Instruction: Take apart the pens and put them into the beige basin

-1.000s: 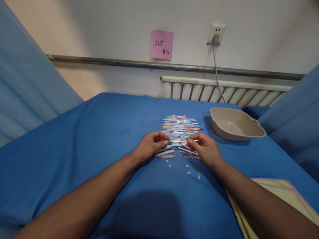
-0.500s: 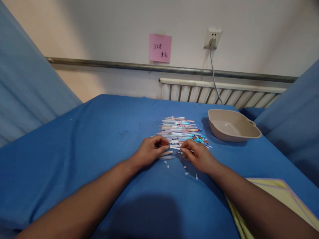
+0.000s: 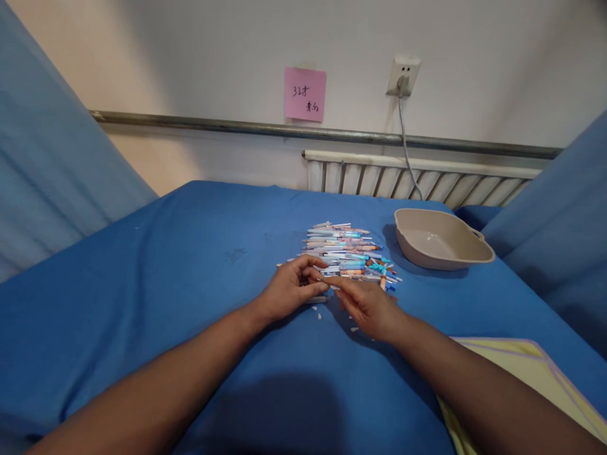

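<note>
In the head view my left hand [image 3: 290,287] and my right hand [image 3: 372,308] meet fingertip to fingertip in front of a pile of pen parts [image 3: 339,243]. Both are closed in a pinch on a thin white pen part [image 3: 334,288], mostly hidden by the fingers. A pale pen barrel [image 3: 317,300] lies just under my left fingers. Tiny white pieces [image 3: 319,316], which look like pen tips, are scattered on the blue sheet below the hands. Blue and orange bits [image 3: 379,268] lie at the pile's right end.
A beige basin [image 3: 441,237] stands to the right of the pile. A folded yellow cloth [image 3: 512,360] lies under my right forearm. Behind the blue-covered table [image 3: 190,253] are a radiator [image 3: 370,177], a metal rail [image 3: 237,126] and a plugged-in cable [image 3: 405,145].
My right hand has moved left to meet my left hand, closing the gap between them. The left hand has shifted only slightly.
</note>
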A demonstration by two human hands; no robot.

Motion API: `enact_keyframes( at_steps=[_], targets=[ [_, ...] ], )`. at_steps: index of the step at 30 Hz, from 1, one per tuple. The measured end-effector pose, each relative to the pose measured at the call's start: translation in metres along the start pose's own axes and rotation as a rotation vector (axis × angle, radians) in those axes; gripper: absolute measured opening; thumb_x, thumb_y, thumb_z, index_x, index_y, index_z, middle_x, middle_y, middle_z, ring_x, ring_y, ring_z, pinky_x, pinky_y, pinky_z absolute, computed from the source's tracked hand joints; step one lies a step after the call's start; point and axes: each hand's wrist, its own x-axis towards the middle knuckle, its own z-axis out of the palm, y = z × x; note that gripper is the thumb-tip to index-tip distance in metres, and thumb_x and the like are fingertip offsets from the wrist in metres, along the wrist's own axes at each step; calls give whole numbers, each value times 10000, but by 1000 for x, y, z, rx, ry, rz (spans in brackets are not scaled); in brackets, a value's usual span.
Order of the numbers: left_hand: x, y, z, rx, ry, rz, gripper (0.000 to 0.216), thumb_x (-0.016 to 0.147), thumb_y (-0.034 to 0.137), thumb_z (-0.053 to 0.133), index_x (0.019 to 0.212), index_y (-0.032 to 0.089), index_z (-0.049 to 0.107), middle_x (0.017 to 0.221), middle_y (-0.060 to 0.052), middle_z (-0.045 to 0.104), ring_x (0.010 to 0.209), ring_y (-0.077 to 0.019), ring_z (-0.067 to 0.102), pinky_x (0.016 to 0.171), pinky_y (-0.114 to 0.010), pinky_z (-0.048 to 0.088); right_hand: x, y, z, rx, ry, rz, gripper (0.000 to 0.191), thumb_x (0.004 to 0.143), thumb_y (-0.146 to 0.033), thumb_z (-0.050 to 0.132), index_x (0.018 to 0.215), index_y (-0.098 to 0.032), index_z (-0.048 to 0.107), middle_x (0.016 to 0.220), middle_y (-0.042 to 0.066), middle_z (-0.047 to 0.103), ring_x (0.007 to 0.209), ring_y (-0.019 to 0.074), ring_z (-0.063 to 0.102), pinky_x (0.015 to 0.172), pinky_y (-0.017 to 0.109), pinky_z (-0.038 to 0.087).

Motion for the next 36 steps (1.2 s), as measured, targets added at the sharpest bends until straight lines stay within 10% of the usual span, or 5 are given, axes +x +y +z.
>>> enact_keyframes(
  at_steps=[10,18,29,36],
  targets=[
    [-4,20,-25,739,-260,146,122,779,291,611,782,183,667,711,-9,619,648,-136,535,615,-241,381,0,15,5,237,227,202,338,899,-282,431,1208,-256,567,608,-29,557,559,136,534,571,247,409],
    [-8,12,-3,1239,-226,283,86,767,249,607,787,176,646,805,-86,619,770,-234,564,658,-297,380,1,17,7,264,232,215,327,882,-297,457,1178,-263,594,604,-29,555,557,135,525,557,246,401],
    [4,13,-26,101,-98,-161,310,766,446,612,719,141,584,617,3,536,521,-92,441,517,-224,337,4,22,1,477,308,338,344,854,-323,485,1154,-182,577,586,-47,520,468,89,442,445,206,332],
    [1,16,-20,371,-119,-39,198,751,336,622,805,145,627,671,4,576,581,-105,493,562,-223,377,5,24,1,481,317,336,347,846,-327,496,1144,-172,581,580,-51,518,463,85,440,457,209,339]
  ],
)
